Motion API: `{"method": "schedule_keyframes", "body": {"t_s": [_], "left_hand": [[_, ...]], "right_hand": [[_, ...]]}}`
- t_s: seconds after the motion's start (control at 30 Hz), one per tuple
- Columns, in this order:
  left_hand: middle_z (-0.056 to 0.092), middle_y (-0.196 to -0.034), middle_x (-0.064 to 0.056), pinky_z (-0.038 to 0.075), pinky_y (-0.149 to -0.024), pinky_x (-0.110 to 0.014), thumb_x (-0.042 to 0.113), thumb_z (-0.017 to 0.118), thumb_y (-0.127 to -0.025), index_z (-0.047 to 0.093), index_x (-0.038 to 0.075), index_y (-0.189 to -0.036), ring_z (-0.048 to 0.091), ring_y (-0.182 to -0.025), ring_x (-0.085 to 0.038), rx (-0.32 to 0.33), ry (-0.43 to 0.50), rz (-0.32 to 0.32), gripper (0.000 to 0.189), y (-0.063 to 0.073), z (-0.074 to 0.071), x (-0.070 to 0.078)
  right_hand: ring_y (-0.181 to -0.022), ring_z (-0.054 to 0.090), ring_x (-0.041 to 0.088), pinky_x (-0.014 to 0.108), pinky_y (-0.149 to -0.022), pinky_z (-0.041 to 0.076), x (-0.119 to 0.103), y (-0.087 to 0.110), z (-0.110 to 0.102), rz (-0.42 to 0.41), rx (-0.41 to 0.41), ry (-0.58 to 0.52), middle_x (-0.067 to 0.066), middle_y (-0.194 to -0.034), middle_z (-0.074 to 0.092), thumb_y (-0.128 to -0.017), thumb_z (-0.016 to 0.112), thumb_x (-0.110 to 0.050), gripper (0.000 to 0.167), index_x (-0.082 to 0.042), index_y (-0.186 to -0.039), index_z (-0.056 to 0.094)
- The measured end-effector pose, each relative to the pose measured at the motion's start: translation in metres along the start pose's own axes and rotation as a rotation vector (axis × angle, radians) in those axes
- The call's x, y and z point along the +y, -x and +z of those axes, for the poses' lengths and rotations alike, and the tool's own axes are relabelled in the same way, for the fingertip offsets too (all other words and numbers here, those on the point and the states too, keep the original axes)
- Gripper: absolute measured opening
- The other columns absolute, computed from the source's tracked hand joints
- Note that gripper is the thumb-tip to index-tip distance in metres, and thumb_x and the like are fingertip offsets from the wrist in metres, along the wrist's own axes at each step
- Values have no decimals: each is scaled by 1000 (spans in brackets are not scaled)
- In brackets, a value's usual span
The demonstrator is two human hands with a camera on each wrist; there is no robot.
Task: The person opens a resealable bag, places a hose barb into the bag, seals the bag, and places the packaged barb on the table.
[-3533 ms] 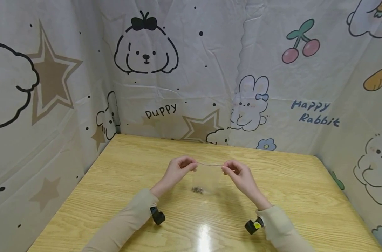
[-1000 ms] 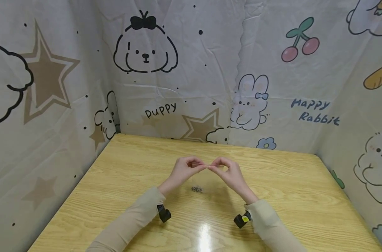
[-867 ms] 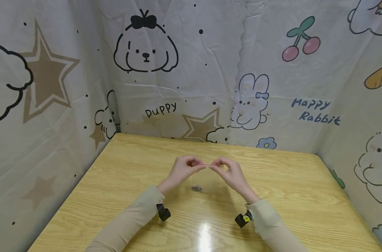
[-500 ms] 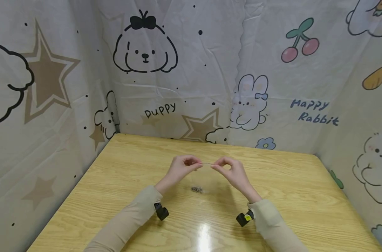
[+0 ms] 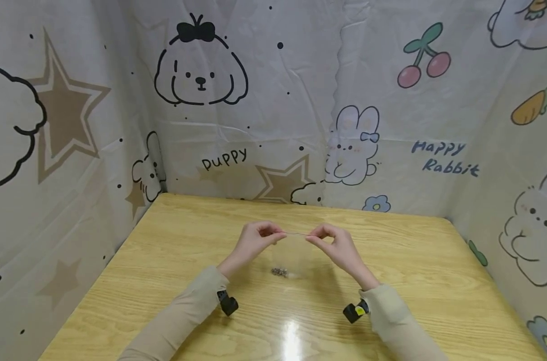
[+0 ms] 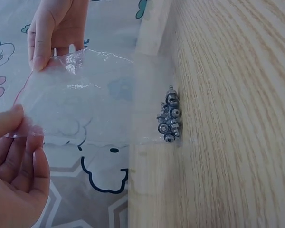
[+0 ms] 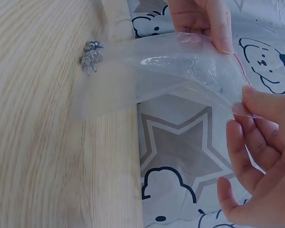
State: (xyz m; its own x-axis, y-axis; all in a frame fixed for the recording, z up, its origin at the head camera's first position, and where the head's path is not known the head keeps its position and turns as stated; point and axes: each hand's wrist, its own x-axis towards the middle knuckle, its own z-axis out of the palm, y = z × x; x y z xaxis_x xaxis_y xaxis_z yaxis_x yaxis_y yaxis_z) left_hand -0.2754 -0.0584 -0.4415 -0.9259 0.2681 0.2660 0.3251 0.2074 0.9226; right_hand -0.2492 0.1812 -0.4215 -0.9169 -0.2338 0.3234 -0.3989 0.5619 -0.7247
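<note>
A clear zip-lock bag (image 6: 99,95) with a red line along its top edge hangs between my hands. My left hand (image 5: 255,241) pinches one top corner between thumb and fingers; in the left wrist view its thumb lies right at the red line. At the opposite corner, my right hand (image 5: 336,246) pinches the same edge, its other fingers spread loosely in the right wrist view. Several small metal fittings (image 6: 169,116) lie heaped in one bottom corner of the bag, seen through the plastic. The bag's lower end is close over the wooden table (image 5: 201,321).
A printed curtain (image 5: 264,75) surrounds the table at the back and both sides. Black wrist cameras (image 5: 227,303) are strapped at the sleeve cuffs. Light glares off the near part of the tabletop.
My hands came close together along the bag's top edge about a second ago and have since drawn apart again, with more of the edge showing between them. Both still pinch the bag.
</note>
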Motion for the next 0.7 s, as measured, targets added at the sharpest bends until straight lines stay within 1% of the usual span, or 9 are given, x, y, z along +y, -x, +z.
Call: {"method": "schedule_keyframes", "body": {"t_s": [0.13,0.23,0.33,0.43,0.5,0.57,0.7], "left_hand": [[75,-90,-17,54,-63,-23,17,73,-90,76,6,-97,64,-69,-8,0,-9,21,13,-2,-2,1],[74,-90,-20,51,-62,-19,18,74,-89,76,7,-96,64,-69,-8,11,-19,13,13,-2,-2,0],[74,-86,-17,51,-62,-18,21,76,-87,76,9,-93,63,-68,-8,35,-27,-5,13,-1,-2,1],[74,-84,-11,52,-63,-19,22,78,-86,76,10,-91,66,-70,-13,51,-31,-4,13,0,-3,1],[75,-84,-11,53,-64,-20,21,77,-86,76,10,-91,67,-72,-17,54,-27,3,12,0,-4,0],[75,-85,-14,53,-64,-20,19,75,-88,76,9,-92,68,-73,-19,52,-27,13,11,0,-4,-1],[75,-91,-19,54,-66,-19,15,70,-92,75,7,-95,69,-75,-16,44,-45,28,11,0,-5,-1]], "right_hand": [[-84,66,8,24,-78,51,3,-2,-1,21,7,6,2,-90,75,-93,70,-25,11,-15,-93,72],[-84,66,8,25,-77,52,4,-2,-1,26,8,20,2,-90,75,-94,69,-24,10,-14,-96,73],[-84,65,9,28,-80,52,6,0,-3,45,25,23,1,-89,74,-93,70,-25,11,-15,-93,72],[-84,64,8,31,-81,51,7,2,-3,61,41,16,0,-88,74,-92,72,-27,12,-15,-91,71],[-84,64,8,31,-81,52,7,2,-4,53,47,18,1,-89,73,-92,71,-26,12,-14,-92,70],[-85,64,7,29,-81,53,8,3,-5,37,50,27,1,-90,73,-94,69,-24,11,-13,-94,71],[-85,63,5,25,-80,53,8,3,-6,16,58,45,1,-90,73,-95,67,-20,9,-13,-96,72]]}}
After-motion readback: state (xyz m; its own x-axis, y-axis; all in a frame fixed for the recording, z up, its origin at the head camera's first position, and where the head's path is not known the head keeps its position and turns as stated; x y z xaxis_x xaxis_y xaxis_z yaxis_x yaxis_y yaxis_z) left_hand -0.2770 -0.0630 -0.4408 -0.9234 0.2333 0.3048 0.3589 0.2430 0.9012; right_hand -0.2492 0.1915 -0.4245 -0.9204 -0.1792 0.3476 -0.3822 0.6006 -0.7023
